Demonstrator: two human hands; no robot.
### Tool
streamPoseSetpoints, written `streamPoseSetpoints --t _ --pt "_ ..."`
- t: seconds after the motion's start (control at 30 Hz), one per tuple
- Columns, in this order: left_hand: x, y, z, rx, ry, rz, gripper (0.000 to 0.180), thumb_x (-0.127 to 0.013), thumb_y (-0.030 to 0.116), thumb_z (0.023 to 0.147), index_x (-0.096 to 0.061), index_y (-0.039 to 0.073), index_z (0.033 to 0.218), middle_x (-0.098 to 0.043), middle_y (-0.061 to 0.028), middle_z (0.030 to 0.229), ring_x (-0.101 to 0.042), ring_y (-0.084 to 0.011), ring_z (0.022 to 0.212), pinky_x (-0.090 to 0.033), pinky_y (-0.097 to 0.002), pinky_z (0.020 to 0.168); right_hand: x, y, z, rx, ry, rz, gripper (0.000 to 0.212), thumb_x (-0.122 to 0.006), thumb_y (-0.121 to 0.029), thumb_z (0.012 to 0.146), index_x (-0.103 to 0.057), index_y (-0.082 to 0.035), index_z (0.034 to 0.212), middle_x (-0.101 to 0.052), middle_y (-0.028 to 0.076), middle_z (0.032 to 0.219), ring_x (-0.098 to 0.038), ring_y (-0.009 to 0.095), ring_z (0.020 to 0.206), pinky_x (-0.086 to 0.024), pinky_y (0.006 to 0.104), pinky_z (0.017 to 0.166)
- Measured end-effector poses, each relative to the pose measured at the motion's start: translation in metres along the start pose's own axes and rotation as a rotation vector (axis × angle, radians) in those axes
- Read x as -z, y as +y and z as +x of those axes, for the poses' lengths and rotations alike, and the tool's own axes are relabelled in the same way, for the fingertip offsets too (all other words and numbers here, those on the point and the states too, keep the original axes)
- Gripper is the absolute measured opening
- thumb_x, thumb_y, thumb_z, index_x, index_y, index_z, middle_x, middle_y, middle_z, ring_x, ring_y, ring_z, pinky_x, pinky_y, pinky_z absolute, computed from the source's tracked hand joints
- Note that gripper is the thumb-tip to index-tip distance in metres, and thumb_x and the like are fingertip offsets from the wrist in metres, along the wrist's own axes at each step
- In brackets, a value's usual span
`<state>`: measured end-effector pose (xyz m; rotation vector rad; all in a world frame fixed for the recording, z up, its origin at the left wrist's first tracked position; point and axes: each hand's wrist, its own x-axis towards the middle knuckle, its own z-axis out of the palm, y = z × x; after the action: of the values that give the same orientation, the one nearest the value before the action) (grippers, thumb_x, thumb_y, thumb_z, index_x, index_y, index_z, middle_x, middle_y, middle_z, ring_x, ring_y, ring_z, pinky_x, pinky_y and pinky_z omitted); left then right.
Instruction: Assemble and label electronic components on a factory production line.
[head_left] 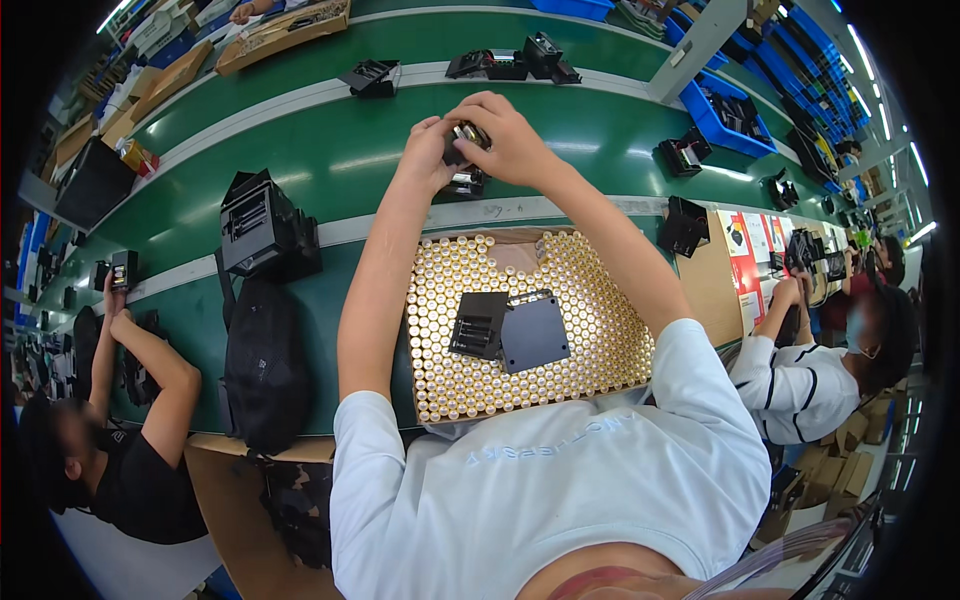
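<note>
Beyond the box of batteries, my two hands come together over the green conveyor belt. My left hand grips the left side of a black battery case with shiny cells inside. My right hand curls over its top and right side, fingers closed around it. Just below them lies another black case with cells showing. Between my forearms sits a shallow cardboard box packed with upright batteries; a gap shows at its far edge. On the batteries rests an opened black case with a flat lid.
Black cases stand stacked at left, near a black bag. More open cases lie on the belt and far rail. A blue bin stands at far right. Co-workers sit on the left and right.
</note>
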<state>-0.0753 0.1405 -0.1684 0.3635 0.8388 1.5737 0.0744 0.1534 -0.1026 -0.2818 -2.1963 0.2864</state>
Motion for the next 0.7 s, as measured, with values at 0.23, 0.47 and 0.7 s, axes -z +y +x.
streamPoseSetpoints --t 0.23,0.47,0.7 --pt "-0.024 0.014 -0.034 -0.104 0.052 0.212 0.069 -0.07 -0.008 0.077 -0.03 0.002 0.133 -0.045 -0.0261 0.122 -0.059 -0.0355 0.101 -0.057 -0.0456 0.078 0.054 -0.023 -0.027 -0.065 -0.464 0.043 0.023 -0.068 -0.008 0.076 -0.068 -0.009 0.099 -0.06 0.002 0.092 -0.059 0.02 0.074 -0.048 0.0307 0.065" --pt "-0.021 0.016 -0.035 -0.17 0.006 0.467 0.072 -0.072 -0.01 0.075 -0.034 0.006 0.134 -0.047 -0.0242 0.124 -0.06 -0.0329 0.102 -0.056 -0.0424 0.08 0.052 -0.033 -0.047 0.199 -0.805 -0.117 0.013 -0.07 -0.013 0.078 -0.068 -0.01 0.09 -0.059 0.0 0.083 -0.059 0.019 0.068 -0.049 0.0311 0.062" --pt "-0.021 0.016 -0.033 -0.15 0.047 0.417 0.068 -0.071 -0.006 0.077 -0.036 0.008 0.134 -0.049 -0.022 0.123 -0.059 -0.0315 0.102 -0.055 -0.0407 0.079 0.045 -0.029 -0.057 0.205 -0.755 -0.106 0.011 -0.071 -0.012 0.078 -0.069 -0.01 0.088 -0.06 0.001 0.08 -0.059 0.018 0.066 -0.049 0.0298 0.062"
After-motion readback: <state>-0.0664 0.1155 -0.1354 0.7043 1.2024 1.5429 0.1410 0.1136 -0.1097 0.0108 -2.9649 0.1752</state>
